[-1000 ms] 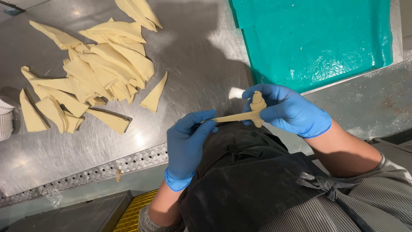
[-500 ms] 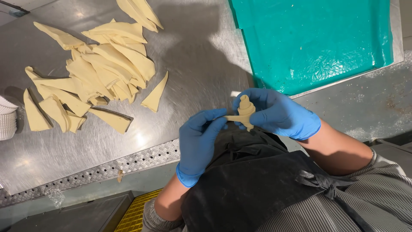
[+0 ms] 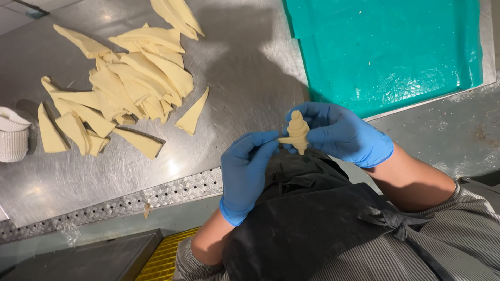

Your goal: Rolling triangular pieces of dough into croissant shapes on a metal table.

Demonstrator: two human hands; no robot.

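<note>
1. The rolled dough piece (image 3: 297,131) sits mid-air above the steel table (image 3: 245,78) edge, at my chest.
2. My right hand (image 3: 344,134) pinches its thick roll from three o'clock.
3. My left hand (image 3: 246,169) pinches its thin tail at eight o'clock.
4. Cut dough triangles (image 3: 130,86) lie at ten o'clock; a teal mat (image 3: 385,47) at one.

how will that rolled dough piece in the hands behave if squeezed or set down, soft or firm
The pale rolled dough piece probably dents easily: its layers look soft and its thin tail pokes out sideways. It seems light, pinched by fingertips of the blue-gloved left hand and right hand. Being rounded, it might roll.
</note>
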